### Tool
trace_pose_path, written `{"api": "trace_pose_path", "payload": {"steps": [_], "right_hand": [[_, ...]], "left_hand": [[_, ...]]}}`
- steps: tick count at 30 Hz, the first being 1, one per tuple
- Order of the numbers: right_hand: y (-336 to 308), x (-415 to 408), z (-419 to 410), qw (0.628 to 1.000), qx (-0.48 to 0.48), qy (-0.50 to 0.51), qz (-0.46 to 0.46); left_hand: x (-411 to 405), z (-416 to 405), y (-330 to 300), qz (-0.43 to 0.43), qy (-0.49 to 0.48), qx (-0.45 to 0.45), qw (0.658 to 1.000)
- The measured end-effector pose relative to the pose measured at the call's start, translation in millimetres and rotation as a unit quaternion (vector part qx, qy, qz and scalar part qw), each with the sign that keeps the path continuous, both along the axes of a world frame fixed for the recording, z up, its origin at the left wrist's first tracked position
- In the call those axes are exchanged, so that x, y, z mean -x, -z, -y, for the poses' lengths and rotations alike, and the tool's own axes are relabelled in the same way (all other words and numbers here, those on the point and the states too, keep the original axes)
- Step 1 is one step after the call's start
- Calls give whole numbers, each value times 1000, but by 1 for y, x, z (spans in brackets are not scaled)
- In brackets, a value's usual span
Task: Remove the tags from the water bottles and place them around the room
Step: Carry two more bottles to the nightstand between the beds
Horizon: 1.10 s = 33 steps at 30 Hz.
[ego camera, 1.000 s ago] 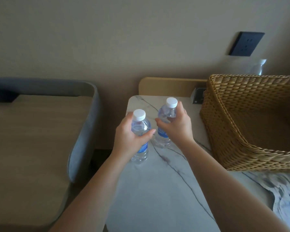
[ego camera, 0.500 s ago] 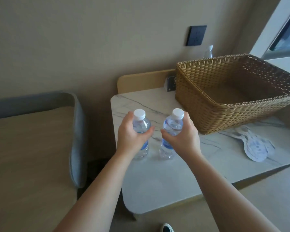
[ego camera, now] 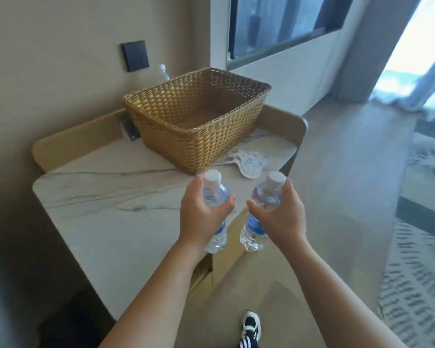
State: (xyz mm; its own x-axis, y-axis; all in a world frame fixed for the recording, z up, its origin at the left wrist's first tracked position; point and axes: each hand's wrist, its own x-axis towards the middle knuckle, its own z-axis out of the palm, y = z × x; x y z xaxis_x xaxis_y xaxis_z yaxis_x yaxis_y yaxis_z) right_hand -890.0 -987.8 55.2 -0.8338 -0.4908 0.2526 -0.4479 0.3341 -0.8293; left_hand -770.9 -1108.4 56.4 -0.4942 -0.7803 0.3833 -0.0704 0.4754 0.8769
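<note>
I hold two small clear water bottles with white caps and blue labels, lifted off the marble-topped table point(ego camera: 106, 197). My left hand point(ego camera: 201, 217) wraps the left bottle point(ego camera: 215, 194) around its middle. My right hand point(ego camera: 283, 217) grips the right bottle point(ego camera: 268, 197), whose base hangs past the table's near edge over the floor. Several white paper tags point(ego camera: 249, 163) lie on the table beside the basket.
A woven wicker basket point(ego camera: 186, 136) stands at the back of the table, with another bottle point(ego camera: 162, 72) behind it by a dark wall socket point(ego camera: 135, 56). Wooden floor and a patterned rug point(ego camera: 417, 280) lie to the right, a window point(ego camera: 281, 21) beyond. My shoe point(ego camera: 250, 327) shows below.
Both bottles have come up off the table and moved right, toward its near edge. My view has swung right, bringing the window and floor in and losing the grey seat.
</note>
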Motion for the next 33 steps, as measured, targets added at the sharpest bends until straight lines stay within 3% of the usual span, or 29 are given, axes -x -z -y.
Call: {"api": "trace_pose_path", "payload": {"steps": [5,14,24,33], "right_hand": [[3,50,-92,991,22,132,24],[11,153,-257,937,64,342,24],[15,303,-423,896,22,444,2],[17,416,-502,879,15,477,-9]], "left_hand": [[79,-57,1,6,126,1,992],[253,-193,21,25,308,9,951],[459,-356,14,18,430,17,902],[591,-426,25,34,460,27,887]]}}
